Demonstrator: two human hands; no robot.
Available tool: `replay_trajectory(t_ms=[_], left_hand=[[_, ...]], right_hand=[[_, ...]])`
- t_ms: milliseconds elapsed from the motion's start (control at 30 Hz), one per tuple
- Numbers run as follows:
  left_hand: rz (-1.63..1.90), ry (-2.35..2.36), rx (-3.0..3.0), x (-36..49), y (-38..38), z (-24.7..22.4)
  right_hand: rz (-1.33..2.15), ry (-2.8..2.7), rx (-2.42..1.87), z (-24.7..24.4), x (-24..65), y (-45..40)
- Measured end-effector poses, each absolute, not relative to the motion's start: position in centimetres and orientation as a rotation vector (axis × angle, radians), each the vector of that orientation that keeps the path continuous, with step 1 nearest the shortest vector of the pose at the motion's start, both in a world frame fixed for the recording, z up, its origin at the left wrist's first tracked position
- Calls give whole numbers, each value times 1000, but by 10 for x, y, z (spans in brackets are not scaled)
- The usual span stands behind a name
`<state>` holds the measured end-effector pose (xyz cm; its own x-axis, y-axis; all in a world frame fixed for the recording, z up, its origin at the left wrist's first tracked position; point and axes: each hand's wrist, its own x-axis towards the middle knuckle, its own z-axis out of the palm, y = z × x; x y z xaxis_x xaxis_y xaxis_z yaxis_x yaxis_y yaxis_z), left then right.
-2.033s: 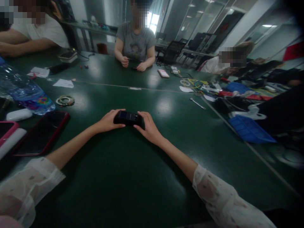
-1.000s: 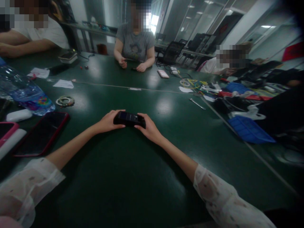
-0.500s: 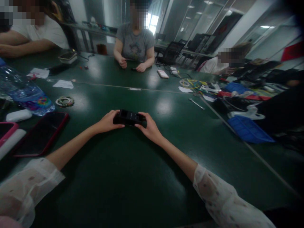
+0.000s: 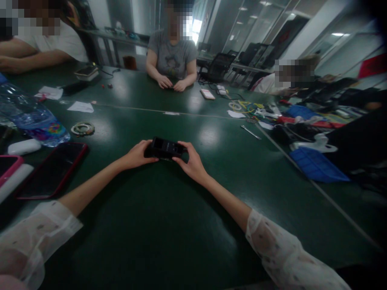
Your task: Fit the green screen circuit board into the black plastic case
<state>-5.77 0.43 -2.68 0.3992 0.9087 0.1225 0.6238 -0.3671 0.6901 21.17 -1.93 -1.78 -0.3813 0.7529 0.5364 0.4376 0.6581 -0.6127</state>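
Note:
A small black box-shaped device (image 4: 167, 148) is on or just above the dark green table (image 4: 151, 225), in the middle of the view. My left hand (image 4: 139, 155) grips its left end, thumb along the near side and fingers behind. Around the right end, my right hand (image 4: 191, 160) closes with thumb in front and fingers at the back. Small light markings show on the device's face, too tiny to read. Parts of both its ends are hidden by my fingers.
At the left are a plastic bottle (image 4: 45, 121), a dark phone with a red edge (image 4: 54, 171) and a bracelet-like ring (image 4: 82, 129). A wrench (image 4: 250, 132), cables and a blue tray (image 4: 317, 165) lie to the right. Several people sit around the table.
The device is tilted slightly differently and has shifted a little; my right fingers moved slightly with it. Across the table, a person's hands have come closer together.

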Motion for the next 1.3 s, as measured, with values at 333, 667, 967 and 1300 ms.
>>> replay_trajectory(t_ms=[333, 667, 967, 1300], left_hand=[[700, 1294, 2130, -58, 6, -30], [718, 1250, 2143, -59, 6, -30], [650, 1253, 2190, -59, 5, -26], [634, 1228, 2169, -58, 2, -21]], right_hand=[[485, -2016, -923, -19, 211, -18], [499, -1954, -898, -19, 211, -19], [373, -1835, -994, -17, 212, -21], [340, -1631, -1167, -24, 218, -12]])
